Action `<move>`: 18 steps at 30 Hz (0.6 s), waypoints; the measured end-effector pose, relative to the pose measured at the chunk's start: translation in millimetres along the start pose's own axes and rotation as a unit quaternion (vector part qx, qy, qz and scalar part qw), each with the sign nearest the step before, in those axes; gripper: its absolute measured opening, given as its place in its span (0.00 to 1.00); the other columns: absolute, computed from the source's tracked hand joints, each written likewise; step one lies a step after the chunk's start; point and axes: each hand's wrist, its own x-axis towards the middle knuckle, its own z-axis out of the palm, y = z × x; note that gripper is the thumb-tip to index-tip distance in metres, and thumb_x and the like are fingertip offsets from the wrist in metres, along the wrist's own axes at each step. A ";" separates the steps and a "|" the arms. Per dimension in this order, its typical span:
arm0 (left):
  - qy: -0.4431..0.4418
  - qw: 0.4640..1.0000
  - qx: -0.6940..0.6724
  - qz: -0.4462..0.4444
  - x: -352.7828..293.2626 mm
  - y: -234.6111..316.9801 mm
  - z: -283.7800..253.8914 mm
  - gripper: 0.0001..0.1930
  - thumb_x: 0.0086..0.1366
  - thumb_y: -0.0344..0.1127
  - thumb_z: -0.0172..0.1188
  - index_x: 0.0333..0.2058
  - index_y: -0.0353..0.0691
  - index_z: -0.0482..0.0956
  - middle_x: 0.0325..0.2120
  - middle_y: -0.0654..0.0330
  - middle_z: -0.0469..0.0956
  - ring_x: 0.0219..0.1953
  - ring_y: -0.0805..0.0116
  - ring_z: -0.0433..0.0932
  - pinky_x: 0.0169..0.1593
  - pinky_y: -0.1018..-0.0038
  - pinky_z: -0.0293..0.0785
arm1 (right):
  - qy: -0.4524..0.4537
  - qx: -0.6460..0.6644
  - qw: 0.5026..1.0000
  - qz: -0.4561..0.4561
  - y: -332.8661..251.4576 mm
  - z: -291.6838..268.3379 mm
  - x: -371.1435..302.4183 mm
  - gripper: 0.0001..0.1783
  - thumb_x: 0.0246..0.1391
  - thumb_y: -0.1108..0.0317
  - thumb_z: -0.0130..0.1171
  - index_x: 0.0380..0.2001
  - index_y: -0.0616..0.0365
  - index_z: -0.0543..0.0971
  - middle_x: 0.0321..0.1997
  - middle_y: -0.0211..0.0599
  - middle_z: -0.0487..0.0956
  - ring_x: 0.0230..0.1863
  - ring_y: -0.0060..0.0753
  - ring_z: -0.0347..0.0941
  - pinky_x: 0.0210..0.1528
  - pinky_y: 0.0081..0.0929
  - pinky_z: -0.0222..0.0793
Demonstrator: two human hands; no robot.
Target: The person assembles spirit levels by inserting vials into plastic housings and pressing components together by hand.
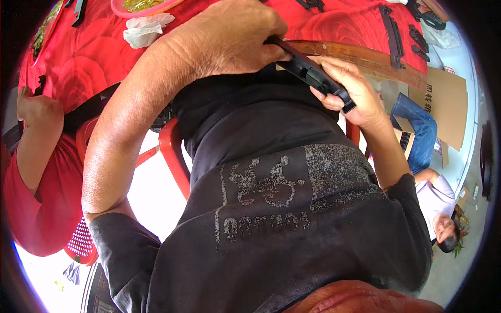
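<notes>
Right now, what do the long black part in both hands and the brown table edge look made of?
Black part: probably moulded plastic, satin, from its soft sheen and crisp recesses. Table edge: likely varnished wood, with streaky grain, though possibly laminate.

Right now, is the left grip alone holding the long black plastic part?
No, the left grip holds one end of the long black plastic part, and the right grip holds it near the other.

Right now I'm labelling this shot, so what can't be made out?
In the head view:
- One end of the black part: covered by the left hand.
- The black part's underside: turned away from the camera.
- The far side of the pink-rimmed bowl: cut off by the top edge.
</notes>
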 end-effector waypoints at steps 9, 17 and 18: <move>0.164 0.960 -0.108 0.197 6.1 -21.1 68.1 0.09 0.65 0.34 0.57 0.40 0.35 0.77 0.30 0.45 0.78 0.37 0.45 0.78 0.41 0.57 0.73 | -0.062 -0.456 0.793 -0.400 3.4 -30.5 7.9 0.18 0.66 0.66 0.48 0.51 0.65 0.77 0.24 0.47 0.78 0.13 0.18 0.64 0.15 0.12 0.55; 0.165 0.954 -0.205 0.140 10.1 -6.8 99.8 0.09 0.66 0.35 0.57 0.37 0.35 0.78 0.26 0.45 0.76 0.34 0.45 0.77 0.40 0.58 0.73 | -0.082 -0.166 0.978 0.091 -29.4 -12.5 -3.2 0.19 0.66 0.64 0.48 0.52 0.65 0.77 0.20 0.44 0.77 0.10 0.16 0.62 0.13 0.13 0.55; 0.142 0.958 -0.220 0.121 9.6 -4.1 99.4 0.10 0.66 0.36 0.57 0.36 0.35 0.78 0.25 0.45 0.76 0.34 0.46 0.78 0.39 0.59 0.73 | -0.083 -0.175 0.976 0.097 -29.6 -12.4 -3.4 0.19 0.65 0.64 0.48 0.51 0.65 0.78 0.20 0.44 0.77 0.10 0.17 0.62 0.13 0.13 0.55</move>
